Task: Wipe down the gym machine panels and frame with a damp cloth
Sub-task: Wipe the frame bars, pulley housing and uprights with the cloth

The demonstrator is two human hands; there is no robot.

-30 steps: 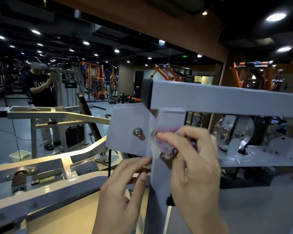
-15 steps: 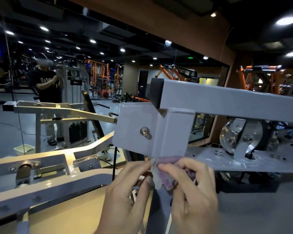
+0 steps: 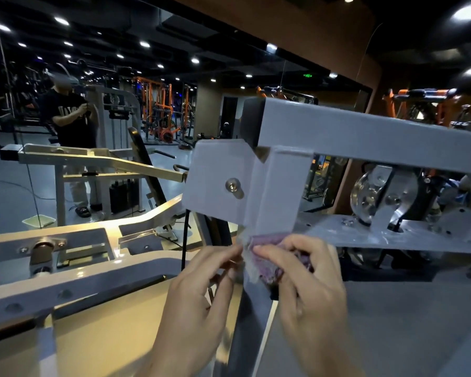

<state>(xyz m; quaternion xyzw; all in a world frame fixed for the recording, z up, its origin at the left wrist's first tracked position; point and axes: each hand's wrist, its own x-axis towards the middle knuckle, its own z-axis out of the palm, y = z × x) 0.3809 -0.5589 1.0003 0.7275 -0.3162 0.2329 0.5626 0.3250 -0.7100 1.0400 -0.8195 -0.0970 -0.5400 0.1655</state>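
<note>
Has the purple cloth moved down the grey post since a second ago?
Yes. The purple cloth has slid down: earlier it covered the bracket face beside the bolt, now it sits below the bracket's lower edge.

Both hands rise from the bottom edge, backs toward the camera, forearms mostly out of view. The left hand (image 3: 199,289) reaches up and to the right, its index and middle fingers nearly straight, tips meeting the cloth (image 3: 267,263) at its left edge; whether they pinch it is unclear. The right hand (image 3: 310,289) sits just beside it, fingers curled over the cloth, index fingertip pointing left, almost touching the left hand's fingertips.
</note>
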